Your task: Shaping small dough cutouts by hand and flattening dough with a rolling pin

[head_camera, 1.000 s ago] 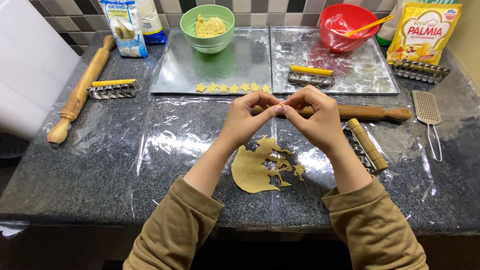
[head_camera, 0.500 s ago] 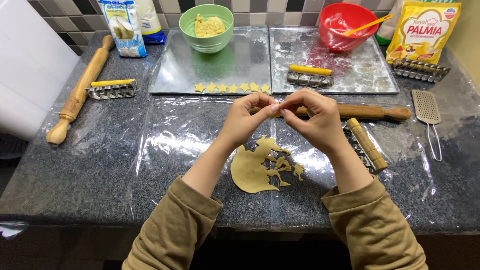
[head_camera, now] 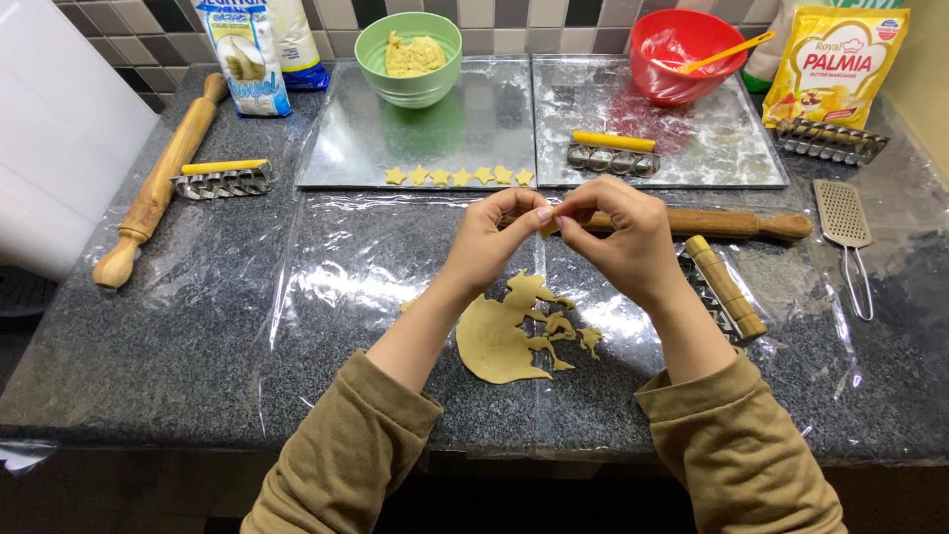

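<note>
Left hand (head_camera: 489,237) and right hand (head_camera: 623,232) meet above the cut dough sheet (head_camera: 494,341) on the desk (head_camera: 148,336). Fingers of both pinched together on a tiny dough piece (head_camera: 550,211), mostly hidden.

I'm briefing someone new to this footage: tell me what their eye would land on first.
The two hands, left hand and right hand, meet fingertip to fingertip at centre, above a rolled dough sheet with shapes cut from its edge. Behind them, a row of small dough stars lines the front edge of a metal tray. A red bowl stands out at the back right.
</note>
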